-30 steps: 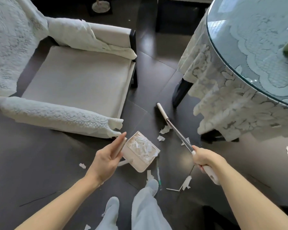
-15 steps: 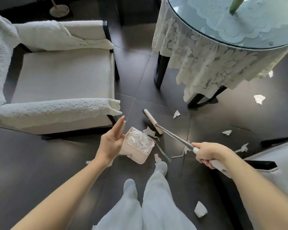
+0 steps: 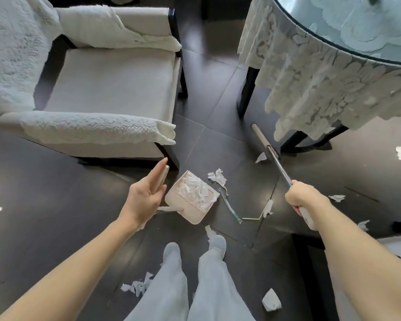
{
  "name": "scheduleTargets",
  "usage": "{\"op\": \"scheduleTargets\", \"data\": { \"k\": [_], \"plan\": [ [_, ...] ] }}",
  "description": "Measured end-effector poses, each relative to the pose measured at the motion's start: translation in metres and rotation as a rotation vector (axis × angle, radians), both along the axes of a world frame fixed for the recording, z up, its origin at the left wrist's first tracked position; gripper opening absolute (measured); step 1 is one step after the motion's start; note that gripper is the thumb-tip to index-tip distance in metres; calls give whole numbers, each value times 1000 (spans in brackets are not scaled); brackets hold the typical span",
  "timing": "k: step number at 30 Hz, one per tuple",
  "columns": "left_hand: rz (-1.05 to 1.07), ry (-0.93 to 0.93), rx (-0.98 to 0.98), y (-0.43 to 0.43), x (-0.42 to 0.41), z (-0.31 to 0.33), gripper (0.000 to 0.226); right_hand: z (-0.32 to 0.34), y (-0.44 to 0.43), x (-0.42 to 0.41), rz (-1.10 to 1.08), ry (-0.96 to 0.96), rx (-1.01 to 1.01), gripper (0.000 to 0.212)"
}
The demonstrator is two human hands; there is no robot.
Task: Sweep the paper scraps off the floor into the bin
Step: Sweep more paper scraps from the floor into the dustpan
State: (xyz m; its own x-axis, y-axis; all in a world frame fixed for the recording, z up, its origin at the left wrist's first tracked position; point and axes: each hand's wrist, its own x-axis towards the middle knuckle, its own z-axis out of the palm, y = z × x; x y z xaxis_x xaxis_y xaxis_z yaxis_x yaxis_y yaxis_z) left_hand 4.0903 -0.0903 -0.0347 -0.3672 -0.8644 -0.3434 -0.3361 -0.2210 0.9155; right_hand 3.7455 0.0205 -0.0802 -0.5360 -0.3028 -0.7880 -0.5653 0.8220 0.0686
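Dark floor (image 3: 63,205) under torn white paper scraps (image 3: 218,177)

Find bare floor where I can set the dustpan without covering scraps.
Bare floor lies left of the dustpan, before the armchair, and between armchair and table. Paper scraps crowd the floor between dustpan and broom and around your feet.

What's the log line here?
left hand: flat against handle of beige plastic dustpan | right hand: grips metal-shafted broom | white paper scraps: some in dustpan, others on floor
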Motion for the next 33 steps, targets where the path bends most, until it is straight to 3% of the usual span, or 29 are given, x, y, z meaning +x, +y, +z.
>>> {"op": "scheduleTargets", "data": {
  "k": [10,18,21,26,33],
  "plan": [
    [-92,-47,-60,20,53,-1,72,0,39,64,151,-170,143,73],
    [-100,-1,-57,54,152,-8,69,10,84,191,71,-238,86,71],
    [-115,13,-24,67,190,-12,68,21,109,247,-16,-301,55,66],
    [-171,21,10,85,222,-10,67,48,152,272,-336,-402,6,76],
    [-294,-30,-40,86,243,-13,73,54,187,282,-478,-302,-152,77]
  ]
}}
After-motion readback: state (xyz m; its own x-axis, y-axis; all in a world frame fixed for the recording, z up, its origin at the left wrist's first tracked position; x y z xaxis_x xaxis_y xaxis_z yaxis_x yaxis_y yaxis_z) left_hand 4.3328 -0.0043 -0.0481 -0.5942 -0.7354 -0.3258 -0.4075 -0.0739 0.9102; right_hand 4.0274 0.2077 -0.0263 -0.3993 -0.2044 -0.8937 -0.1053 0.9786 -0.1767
